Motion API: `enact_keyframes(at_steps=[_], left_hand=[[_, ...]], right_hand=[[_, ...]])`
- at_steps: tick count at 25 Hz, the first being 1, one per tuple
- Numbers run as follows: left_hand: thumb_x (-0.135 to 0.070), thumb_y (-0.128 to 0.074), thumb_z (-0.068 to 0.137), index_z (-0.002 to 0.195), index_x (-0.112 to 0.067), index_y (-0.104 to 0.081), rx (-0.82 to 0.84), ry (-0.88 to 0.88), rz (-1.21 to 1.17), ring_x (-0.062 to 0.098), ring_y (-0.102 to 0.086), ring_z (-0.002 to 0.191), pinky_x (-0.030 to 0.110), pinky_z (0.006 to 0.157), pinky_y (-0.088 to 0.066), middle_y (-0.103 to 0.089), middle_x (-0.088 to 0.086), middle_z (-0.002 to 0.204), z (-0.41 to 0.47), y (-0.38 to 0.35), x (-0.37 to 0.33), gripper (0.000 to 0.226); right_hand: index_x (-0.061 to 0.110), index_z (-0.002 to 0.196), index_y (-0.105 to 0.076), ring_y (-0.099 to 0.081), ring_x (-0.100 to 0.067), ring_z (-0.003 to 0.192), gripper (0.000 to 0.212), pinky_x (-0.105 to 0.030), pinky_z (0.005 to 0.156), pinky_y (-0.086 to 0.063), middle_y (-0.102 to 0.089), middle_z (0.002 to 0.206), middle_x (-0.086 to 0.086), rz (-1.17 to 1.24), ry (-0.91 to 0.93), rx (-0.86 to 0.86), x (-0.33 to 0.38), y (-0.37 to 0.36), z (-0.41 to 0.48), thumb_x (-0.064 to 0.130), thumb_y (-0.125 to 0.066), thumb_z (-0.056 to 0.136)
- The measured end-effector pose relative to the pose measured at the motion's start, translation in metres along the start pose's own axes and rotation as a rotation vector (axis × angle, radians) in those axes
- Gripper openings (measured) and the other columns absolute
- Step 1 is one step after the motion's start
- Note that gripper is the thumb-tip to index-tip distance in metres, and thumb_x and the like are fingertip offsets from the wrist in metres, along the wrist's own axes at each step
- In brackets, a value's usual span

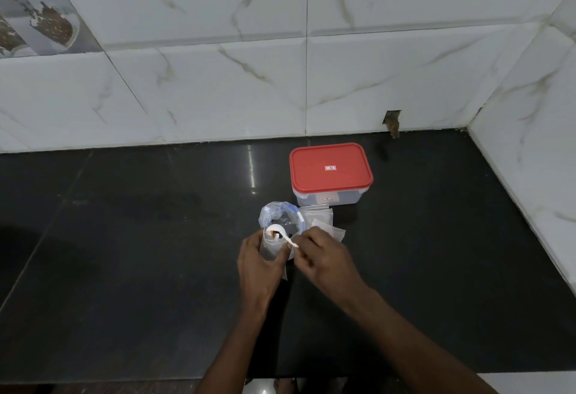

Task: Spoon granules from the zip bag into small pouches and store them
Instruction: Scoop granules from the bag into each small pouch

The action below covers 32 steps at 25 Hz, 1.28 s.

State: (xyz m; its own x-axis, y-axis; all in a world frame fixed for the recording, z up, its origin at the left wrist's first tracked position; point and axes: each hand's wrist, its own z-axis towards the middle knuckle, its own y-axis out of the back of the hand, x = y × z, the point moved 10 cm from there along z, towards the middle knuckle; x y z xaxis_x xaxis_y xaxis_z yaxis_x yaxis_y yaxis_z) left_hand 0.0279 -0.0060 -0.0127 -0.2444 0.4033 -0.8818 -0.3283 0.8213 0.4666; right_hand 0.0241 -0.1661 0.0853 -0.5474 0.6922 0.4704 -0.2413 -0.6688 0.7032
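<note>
Zip bag [271, 210] stands open on the black counter [124, 253], with its blue zip strip curved round the mouth. Just in front of it, the left hand [258, 269] curls around a small clear pouch [269, 250] and holds it upright. The right hand [327, 256] pinches the handle of a white spoon [276, 229], whose bowl is over the pouch mouth. Spare pouches [321, 219] lie just right of the bag. Behind them stands a closed box with red lid [330, 169].

The open clear zip bag [270, 211], flat clear pouches [316, 214] and red-lidded plastic box [330, 172] crowd together ahead of me; leftward, dark polished counter [124, 238] lies open.
</note>
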Motion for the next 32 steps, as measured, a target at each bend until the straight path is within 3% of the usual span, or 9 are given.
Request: enact_keyframes(at_steps=[2, 5, 10, 15, 18, 21, 25, 29, 32], left_hand=[[-0.026, -0.084, 0.075, 0.120, -0.017, -0.065, -0.007, 0.002, -0.019, 0.016, -0.062, 0.102, 0.031, 0.088, -0.050, -0.064, -0.003, 0.111, -0.001, 0.000, -0.003, 0.050], [-0.027, -0.085, 0.075, 0.119, -0.018, -0.065, -0.025, -0.002, -0.024, 0.017, -0.062, 0.100, 0.034, 0.088, -0.052, -0.065, -0.002, 0.109, -0.001, 0.001, -0.002, 0.049], [-0.035, -0.083, 0.077, 0.115, -0.028, -0.064, -0.044, 0.011, -0.046, 0.009, -0.063, 0.097, 0.029, 0.083, -0.052, -0.065, -0.007, 0.106, -0.003, 0.004, 0.005, 0.043], [-0.033, -0.078, 0.084, 0.113, -0.025, -0.068, -0.075, 0.111, -0.082, 0.013, -0.065, 0.077, 0.023, 0.066, -0.048, -0.068, -0.003, 0.083, -0.014, 0.010, 0.027, 0.031], [-0.030, -0.075, 0.088, 0.112, -0.026, -0.069, -0.042, 0.213, -0.229, 0.009, -0.070, 0.090, 0.026, 0.078, -0.054, -0.075, -0.005, 0.096, -0.020, 0.004, 0.046, 0.025], [-0.026, -0.069, 0.094, 0.116, -0.015, -0.069, 0.050, 0.382, -0.557, 0.026, -0.074, 0.100, 0.049, 0.089, -0.059, -0.076, 0.010, 0.107, -0.030, -0.018, 0.063, 0.025], [-0.021, -0.060, 0.099, 0.127, -0.007, -0.062, 0.100, 0.451, -0.778, 0.038, -0.071, 0.106, 0.052, 0.088, -0.059, -0.073, 0.021, 0.114, -0.036, -0.036, 0.054, 0.031], [-0.020, -0.061, 0.098, 0.127, -0.007, -0.062, 0.083, 0.430, -0.782, 0.040, -0.070, 0.108, 0.057, 0.092, -0.057, -0.072, 0.022, 0.116, -0.032, -0.038, 0.048, 0.032], [-0.018, -0.063, 0.096, 0.125, -0.008, -0.063, 0.088, 0.372, -0.756, 0.037, -0.071, 0.107, 0.058, 0.091, -0.056, -0.074, 0.018, 0.114, -0.032, -0.036, 0.037, 0.031]], right_hand=[[0.003, 0.102, -0.072, -0.061, -0.015, 0.080, 0.019, -0.022, 0.066, -0.049, -0.066, 0.090, -0.006, -0.142, 0.195, -0.001, 0.013, -0.004, -0.013, 0.011, -0.059, 0.089], [0.000, 0.104, -0.072, -0.061, -0.016, 0.084, 0.019, -0.021, 0.072, -0.048, -0.068, 0.091, -0.009, -0.169, 0.245, -0.062, 0.015, 0.001, -0.017, 0.008, -0.063, 0.089], [0.005, 0.097, -0.073, -0.053, -0.004, 0.074, 0.016, -0.006, 0.072, -0.040, -0.063, 0.086, -0.004, 0.068, -0.149, -0.099, -0.037, -0.002, 0.000, 0.002, -0.071, 0.081], [0.008, 0.100, -0.073, -0.059, -0.016, 0.072, 0.017, -0.024, 0.062, -0.043, -0.062, 0.087, -0.007, 0.033, -0.279, 0.217, -0.068, -0.052, 0.014, 0.007, -0.065, 0.085], [0.000, 0.107, -0.069, -0.060, -0.021, 0.080, 0.021, -0.019, 0.066, -0.043, -0.062, 0.095, -0.014, 0.039, -0.190, 0.407, -0.060, -0.073, 0.023, 0.006, -0.057, 0.091], [0.003, 0.101, -0.069, -0.061, -0.023, 0.080, 0.019, -0.032, 0.063, -0.051, -0.060, 0.095, -0.012, -0.044, -0.052, 0.508, -0.053, -0.084, 0.021, 0.006, -0.055, 0.090], [0.005, 0.093, -0.069, -0.061, -0.029, 0.080, 0.016, -0.034, 0.057, -0.041, -0.058, 0.092, -0.011, -0.125, -0.005, 0.564, -0.047, -0.085, 0.013, 0.010, -0.055, 0.088], [0.007, 0.090, -0.072, -0.061, -0.025, 0.082, 0.019, -0.033, 0.064, -0.043, -0.064, 0.091, -0.009, -0.066, -0.201, 0.546, -0.056, -0.080, 0.022, 0.017, -0.055, 0.085], [0.005, 0.068, -0.073, -0.063, -0.024, 0.062, 0.015, -0.035, 0.062, -0.050, -0.069, 0.066, -0.013, 0.115, -0.587, 0.446, -0.091, -0.076, 0.023, 0.014, -0.064, 0.075]])
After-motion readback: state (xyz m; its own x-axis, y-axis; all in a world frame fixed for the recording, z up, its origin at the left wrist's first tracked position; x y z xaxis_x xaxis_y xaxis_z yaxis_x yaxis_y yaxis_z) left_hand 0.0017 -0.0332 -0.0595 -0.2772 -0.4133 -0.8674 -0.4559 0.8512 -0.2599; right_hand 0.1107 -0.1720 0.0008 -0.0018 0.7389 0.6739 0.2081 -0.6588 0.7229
